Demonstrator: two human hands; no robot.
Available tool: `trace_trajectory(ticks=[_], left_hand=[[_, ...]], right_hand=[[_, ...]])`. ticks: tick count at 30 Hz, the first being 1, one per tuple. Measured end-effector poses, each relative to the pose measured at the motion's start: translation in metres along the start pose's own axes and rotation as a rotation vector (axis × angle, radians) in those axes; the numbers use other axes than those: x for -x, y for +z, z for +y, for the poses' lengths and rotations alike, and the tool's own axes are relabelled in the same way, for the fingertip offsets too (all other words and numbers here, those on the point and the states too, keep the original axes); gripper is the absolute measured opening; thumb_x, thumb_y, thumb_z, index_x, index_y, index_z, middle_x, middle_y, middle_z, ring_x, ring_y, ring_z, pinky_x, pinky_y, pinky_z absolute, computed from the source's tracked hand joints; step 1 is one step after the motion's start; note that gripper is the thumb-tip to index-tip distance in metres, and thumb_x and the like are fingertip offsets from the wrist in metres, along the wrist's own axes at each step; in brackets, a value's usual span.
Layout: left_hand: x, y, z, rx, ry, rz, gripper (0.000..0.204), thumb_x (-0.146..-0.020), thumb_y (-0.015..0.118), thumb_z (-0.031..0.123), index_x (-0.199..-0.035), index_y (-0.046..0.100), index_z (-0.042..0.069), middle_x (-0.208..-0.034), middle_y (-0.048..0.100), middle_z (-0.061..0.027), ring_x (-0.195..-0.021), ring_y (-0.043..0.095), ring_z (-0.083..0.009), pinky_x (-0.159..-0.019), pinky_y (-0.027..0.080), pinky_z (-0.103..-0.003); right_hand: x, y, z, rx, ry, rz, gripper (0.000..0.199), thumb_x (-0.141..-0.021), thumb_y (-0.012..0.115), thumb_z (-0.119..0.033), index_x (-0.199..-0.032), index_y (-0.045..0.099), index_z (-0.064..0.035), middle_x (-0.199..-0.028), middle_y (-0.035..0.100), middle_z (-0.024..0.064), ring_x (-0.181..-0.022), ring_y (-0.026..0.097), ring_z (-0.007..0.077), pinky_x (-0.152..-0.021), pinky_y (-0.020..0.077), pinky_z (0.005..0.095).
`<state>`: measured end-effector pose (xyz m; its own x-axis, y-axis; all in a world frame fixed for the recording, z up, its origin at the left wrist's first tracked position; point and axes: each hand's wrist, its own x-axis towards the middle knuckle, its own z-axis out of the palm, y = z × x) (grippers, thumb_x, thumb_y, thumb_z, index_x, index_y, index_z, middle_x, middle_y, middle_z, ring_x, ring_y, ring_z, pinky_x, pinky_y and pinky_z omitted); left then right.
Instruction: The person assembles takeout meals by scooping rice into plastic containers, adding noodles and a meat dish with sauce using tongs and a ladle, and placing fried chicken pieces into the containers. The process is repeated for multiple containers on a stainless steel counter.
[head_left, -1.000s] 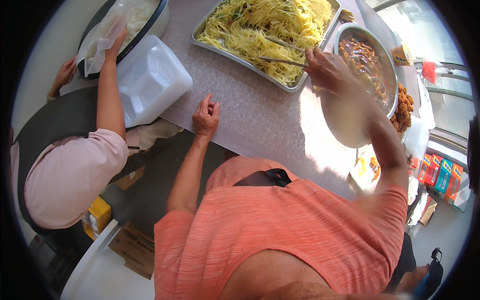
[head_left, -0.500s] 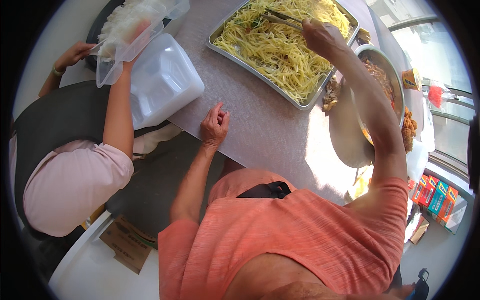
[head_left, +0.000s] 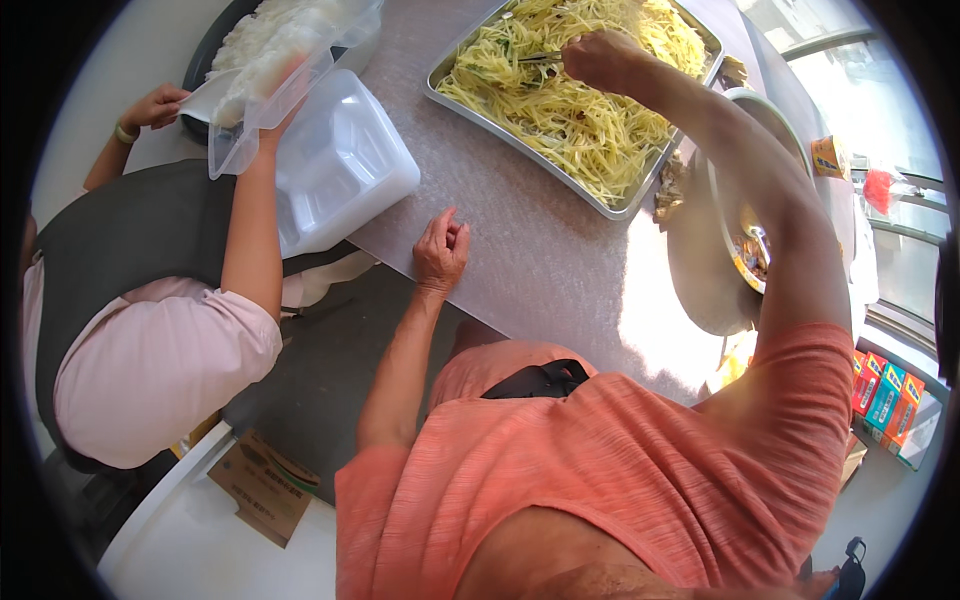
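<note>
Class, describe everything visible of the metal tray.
The shallow, silvery tray looks like metal, rectangular with rounded corners and a narrow rim. It rests on the greyish table, its far end cut off by the picture's edge. Yellow shreds with green and dark bits fill it. The right hand holds tongs at the shreds.
</note>
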<state>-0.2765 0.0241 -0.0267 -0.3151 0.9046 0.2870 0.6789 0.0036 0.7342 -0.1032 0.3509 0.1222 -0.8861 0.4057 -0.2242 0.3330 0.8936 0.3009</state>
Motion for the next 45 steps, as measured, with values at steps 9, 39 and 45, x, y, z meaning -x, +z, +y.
trace_trajectory(ticks=[9, 39, 45], left_hand=[[0.001, 0.006, -0.001, 0.032, 0.001, -0.005, 0.031, -0.081, 0.065, 0.013, -0.109, 0.057, 0.004, -0.071, 0.057, -0.0054, -0.056, 0.053, -0.0157, -0.054, 0.046, -0.030], [-0.001, 0.003, -0.002, 0.004, 0.028, -0.007, 0.030, -0.081, 0.064, 0.012, -0.108, 0.057, 0.003, -0.070, 0.056, -0.0050, -0.057, 0.053, -0.0173, -0.056, 0.047, -0.031], [-0.004, 0.003, 0.000, -0.014, 0.045, -0.020, 0.030, -0.080, 0.064, 0.012, -0.108, 0.057, 0.003, -0.070, 0.056, -0.0050, -0.057, 0.054, -0.0177, -0.055, 0.047, -0.031]], right_hand=[[0.146, -0.030, -0.046, -0.131, 0.222, -0.024, 0.015, -0.080, 0.055, -0.005, -0.090, 0.054, 0.0066, -0.078, 0.062, 0.0194, -0.072, 0.066, 0.0344, -0.061, 0.0540, 0.0406], [0.120, 0.010, -0.080, -0.492, 0.581, 0.140, 0.012, -0.077, 0.052, -0.005, -0.080, 0.057, 0.0057, -0.075, 0.062, 0.0250, -0.071, 0.064, 0.0393, -0.062, 0.0510, 0.0456], [0.088, 0.019, -0.131, -0.632, 0.487, 0.164, 0.016, -0.080, 0.049, -0.008, -0.083, 0.056, 0.0058, -0.074, 0.062, 0.0259, -0.072, 0.063, 0.0404, -0.063, 0.0505, 0.0463]])
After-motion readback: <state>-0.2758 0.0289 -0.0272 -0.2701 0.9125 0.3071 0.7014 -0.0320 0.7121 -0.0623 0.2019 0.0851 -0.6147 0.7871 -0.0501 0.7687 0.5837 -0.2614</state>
